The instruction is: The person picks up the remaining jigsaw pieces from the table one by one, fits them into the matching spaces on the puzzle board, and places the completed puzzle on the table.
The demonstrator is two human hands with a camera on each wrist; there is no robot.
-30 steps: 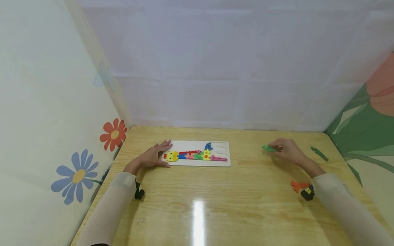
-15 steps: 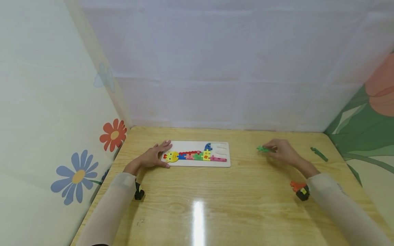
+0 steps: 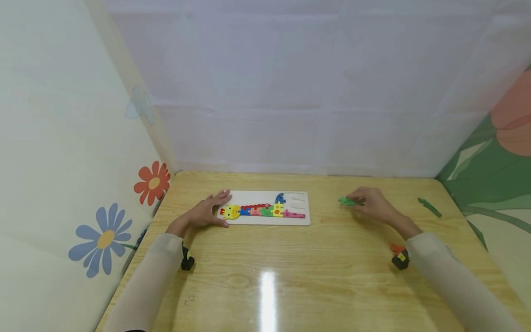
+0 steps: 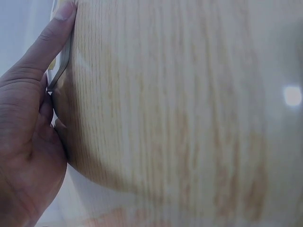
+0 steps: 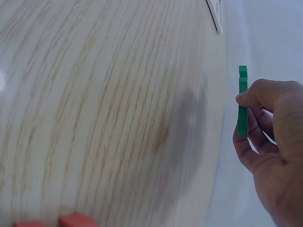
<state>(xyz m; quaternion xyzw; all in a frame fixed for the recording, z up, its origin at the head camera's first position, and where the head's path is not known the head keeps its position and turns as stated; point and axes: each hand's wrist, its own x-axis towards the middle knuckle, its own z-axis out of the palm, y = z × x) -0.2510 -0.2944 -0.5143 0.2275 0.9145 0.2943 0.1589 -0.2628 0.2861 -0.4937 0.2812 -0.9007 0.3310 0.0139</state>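
Observation:
A white puzzle board (image 3: pixel 265 221) lies on the table, with a giraffe of coloured pieces laid into it. Bare leg outlines show at its right end. My left hand (image 3: pixel 204 212) rests at the board's left end, thumb and fingers spread and straight. In the left wrist view the thumb (image 4: pixel 42 49) lies along the board's edge. To the right of the board, above the table, my right hand (image 3: pixel 370 203) pinches a green puzzle piece (image 3: pixel 346 201) between thumb and fingers. The right wrist view shows this green piece (image 5: pixel 243 101) edge-on.
A dark green strip-shaped piece (image 3: pixel 429 207) lies at the far right of the table (image 3: pixel 315 267). An orange-red piece (image 3: pixel 397 249) lies near the right wrist, partly hidden by the black wrist camera (image 3: pixel 400 260). A pale wall cloth (image 3: pixel 249 92) stands behind the table.
My right hand has moved left toward the board, carrying the green puzzle piece. The wrist camera now covers more of the orange-red piece. The left hand and the board have stayed put.

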